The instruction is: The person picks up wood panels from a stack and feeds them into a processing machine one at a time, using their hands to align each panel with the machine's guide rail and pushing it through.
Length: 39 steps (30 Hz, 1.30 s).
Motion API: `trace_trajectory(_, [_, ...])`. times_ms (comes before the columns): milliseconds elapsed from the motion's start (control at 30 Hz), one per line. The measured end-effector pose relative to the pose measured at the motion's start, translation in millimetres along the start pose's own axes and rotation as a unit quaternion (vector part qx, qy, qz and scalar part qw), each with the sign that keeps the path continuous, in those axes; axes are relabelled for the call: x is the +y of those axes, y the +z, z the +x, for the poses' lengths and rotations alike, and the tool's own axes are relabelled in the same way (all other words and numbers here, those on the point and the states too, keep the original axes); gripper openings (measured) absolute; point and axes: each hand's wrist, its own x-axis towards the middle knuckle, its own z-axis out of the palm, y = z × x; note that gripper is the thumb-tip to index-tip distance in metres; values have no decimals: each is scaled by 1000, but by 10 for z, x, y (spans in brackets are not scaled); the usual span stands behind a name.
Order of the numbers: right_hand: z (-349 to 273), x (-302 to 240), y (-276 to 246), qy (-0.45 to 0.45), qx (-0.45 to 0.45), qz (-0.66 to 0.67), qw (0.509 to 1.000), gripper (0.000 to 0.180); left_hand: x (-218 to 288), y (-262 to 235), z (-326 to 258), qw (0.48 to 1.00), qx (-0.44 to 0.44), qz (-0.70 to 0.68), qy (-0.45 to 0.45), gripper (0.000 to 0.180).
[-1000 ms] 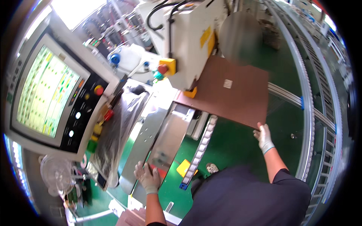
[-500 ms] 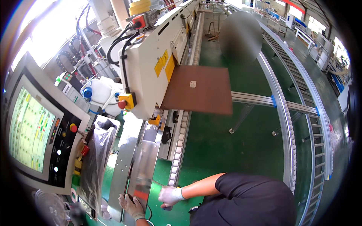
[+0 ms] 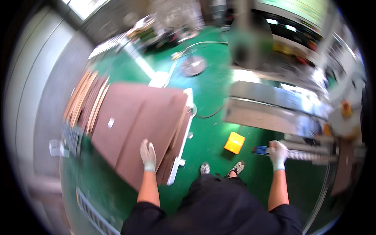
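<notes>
We are resting our gloved left hand (image 3: 148,155) flat, fingers spread, on the top brown board (image 3: 137,125) of the stack – better lifted evenly. Right of the stack, our right hand (image 3: 278,154) is gripping the machine rail (image 3: 309,156).

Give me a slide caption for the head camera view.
Gloved left hand rests on a stack of brown boards; gloved right hand rests on a machine rail above green floor.
</notes>
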Motion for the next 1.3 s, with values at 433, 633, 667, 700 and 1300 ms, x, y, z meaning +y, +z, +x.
trace_trajectory(433, [-85,306,458,65,-21,-113,991,29,-2425,-1178,-278,840,203,26,-503,70])
trace_trajectory(633, [-325,-662,835,-79,-60,-218,971,21,-2720,-1205,262,867,176,21,-465,60])
trace_trajectory(667, [-406,-691,937,-55,-105,-158,980,23,-2520,-1161,324,874,152,105,-449,58])
trace_trajectory(700, [-490,-704,1113,-37,-152,-93,983,25,-2449,-1188,304,871,132,191,-432,57])
trace_trajectory(1300, [-1857,-1479,2337,-34,-543,28,838,42,-815,-433,-169,976,-26,173,126,44])
